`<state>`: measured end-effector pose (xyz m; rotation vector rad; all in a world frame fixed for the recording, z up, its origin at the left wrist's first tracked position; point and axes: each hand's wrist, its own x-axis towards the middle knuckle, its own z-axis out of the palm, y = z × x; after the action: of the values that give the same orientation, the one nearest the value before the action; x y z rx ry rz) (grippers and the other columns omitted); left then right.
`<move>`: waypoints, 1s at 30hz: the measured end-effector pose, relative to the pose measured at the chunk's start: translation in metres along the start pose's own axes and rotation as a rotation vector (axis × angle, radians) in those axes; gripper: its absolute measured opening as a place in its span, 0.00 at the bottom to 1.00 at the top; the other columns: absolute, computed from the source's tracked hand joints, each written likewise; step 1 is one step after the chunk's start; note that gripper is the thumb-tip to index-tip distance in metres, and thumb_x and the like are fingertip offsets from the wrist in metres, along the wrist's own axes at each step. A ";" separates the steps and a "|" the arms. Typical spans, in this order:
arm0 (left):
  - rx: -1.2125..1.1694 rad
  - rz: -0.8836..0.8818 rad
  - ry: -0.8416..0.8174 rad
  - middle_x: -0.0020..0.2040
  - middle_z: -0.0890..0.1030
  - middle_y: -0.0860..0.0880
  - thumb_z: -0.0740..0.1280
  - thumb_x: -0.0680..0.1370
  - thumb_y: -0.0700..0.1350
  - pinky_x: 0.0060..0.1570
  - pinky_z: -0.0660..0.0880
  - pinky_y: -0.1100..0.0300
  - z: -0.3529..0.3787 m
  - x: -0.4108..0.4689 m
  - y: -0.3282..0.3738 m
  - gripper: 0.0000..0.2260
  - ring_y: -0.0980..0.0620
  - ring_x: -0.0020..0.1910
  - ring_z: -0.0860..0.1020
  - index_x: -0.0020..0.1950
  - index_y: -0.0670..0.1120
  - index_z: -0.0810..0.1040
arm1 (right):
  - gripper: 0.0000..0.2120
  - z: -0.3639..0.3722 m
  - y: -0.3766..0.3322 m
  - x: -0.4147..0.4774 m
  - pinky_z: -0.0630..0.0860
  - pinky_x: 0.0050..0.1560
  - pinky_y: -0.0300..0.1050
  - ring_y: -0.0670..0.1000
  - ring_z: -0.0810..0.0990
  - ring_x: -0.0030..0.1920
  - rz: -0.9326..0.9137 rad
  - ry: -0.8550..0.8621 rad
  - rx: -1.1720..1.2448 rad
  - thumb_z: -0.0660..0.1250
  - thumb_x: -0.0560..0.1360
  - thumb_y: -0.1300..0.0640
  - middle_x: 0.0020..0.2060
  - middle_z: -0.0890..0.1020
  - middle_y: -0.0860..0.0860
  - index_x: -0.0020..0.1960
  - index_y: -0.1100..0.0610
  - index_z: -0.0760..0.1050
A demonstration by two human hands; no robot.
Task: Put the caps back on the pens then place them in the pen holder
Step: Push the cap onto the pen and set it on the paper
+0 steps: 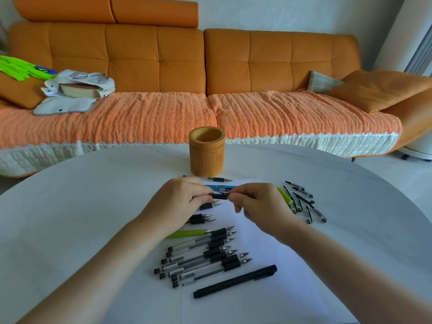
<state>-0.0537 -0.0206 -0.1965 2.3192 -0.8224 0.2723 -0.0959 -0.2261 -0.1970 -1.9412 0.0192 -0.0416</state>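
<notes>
My left hand grips a pen by its barrel; only the black grip section shows between my hands. My right hand pinches the pen's other end, where a cap seems to sit, hidden by my fingers. Both hands hover above a white sheet of paper on the table. Several uncapped pens with black grips lie in a row below my hands, one of them green. A capped black pen lies nearest me. Loose caps lie in a heap to the right. The wooden pen holder stands beyond my hands.
The round white table ends just behind the holder. An orange sofa with a woven cover, a book in a cloth bag and cushions stands behind it. Another pen and a blue pen lie by the holder.
</notes>
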 end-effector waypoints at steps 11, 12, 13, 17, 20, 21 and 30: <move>0.163 -0.031 -0.064 0.48 0.76 0.56 0.67 0.78 0.40 0.48 0.75 0.53 -0.002 0.015 -0.028 0.12 0.54 0.47 0.75 0.59 0.52 0.81 | 0.02 -0.001 0.009 0.026 0.64 0.27 0.28 0.32 0.73 0.28 -0.077 0.054 -0.361 0.72 0.74 0.52 0.28 0.77 0.37 0.47 0.46 0.83; 0.174 -0.041 -0.044 0.47 0.76 0.56 0.68 0.77 0.40 0.48 0.75 0.53 -0.003 0.015 -0.032 0.12 0.54 0.46 0.75 0.59 0.51 0.82 | 0.02 0.001 0.011 0.029 0.64 0.29 0.29 0.34 0.74 0.30 -0.078 0.068 -0.390 0.73 0.73 0.51 0.32 0.79 0.38 0.46 0.45 0.82; 0.181 -0.053 -0.028 0.47 0.77 0.56 0.69 0.77 0.40 0.48 0.75 0.54 -0.004 0.015 -0.036 0.12 0.54 0.47 0.75 0.58 0.51 0.82 | 0.02 0.004 0.013 0.032 0.65 0.31 0.31 0.35 0.74 0.32 -0.081 0.080 -0.430 0.73 0.73 0.49 0.36 0.81 0.39 0.46 0.45 0.82; 0.270 -0.075 -0.038 0.51 0.77 0.55 0.68 0.77 0.42 0.50 0.74 0.54 0.001 0.016 -0.046 0.12 0.52 0.54 0.73 0.59 0.51 0.80 | 0.02 0.009 0.017 0.043 0.70 0.37 0.37 0.41 0.76 0.42 -0.166 0.121 -0.645 0.72 0.74 0.48 0.44 0.79 0.40 0.47 0.44 0.81; 0.251 -0.058 -0.042 0.54 0.76 0.55 0.67 0.78 0.42 0.54 0.72 0.55 0.006 0.016 -0.050 0.13 0.53 0.57 0.71 0.62 0.51 0.79 | 0.06 0.007 0.019 0.048 0.74 0.39 0.40 0.43 0.76 0.43 -0.217 0.123 -0.768 0.71 0.74 0.46 0.47 0.76 0.40 0.50 0.45 0.81; 0.242 -0.044 -0.042 0.54 0.76 0.55 0.67 0.78 0.42 0.55 0.72 0.55 0.008 0.016 -0.051 0.14 0.53 0.57 0.71 0.63 0.51 0.79 | 0.07 0.006 0.020 0.049 0.74 0.39 0.40 0.43 0.75 0.43 -0.212 0.116 -0.807 0.70 0.75 0.46 0.49 0.76 0.41 0.52 0.45 0.80; 0.205 -0.057 -0.117 0.59 0.76 0.55 0.62 0.78 0.35 0.54 0.74 0.50 0.015 0.020 -0.060 0.19 0.52 0.59 0.71 0.64 0.54 0.78 | 0.08 0.008 0.020 0.067 0.71 0.38 0.40 0.47 0.76 0.43 -0.210 0.053 -0.962 0.66 0.77 0.47 0.55 0.74 0.43 0.56 0.45 0.77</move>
<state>-0.0009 -0.0046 -0.2316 2.5670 -0.8157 0.2058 -0.0282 -0.2287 -0.2173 -2.8966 -0.1568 -0.2636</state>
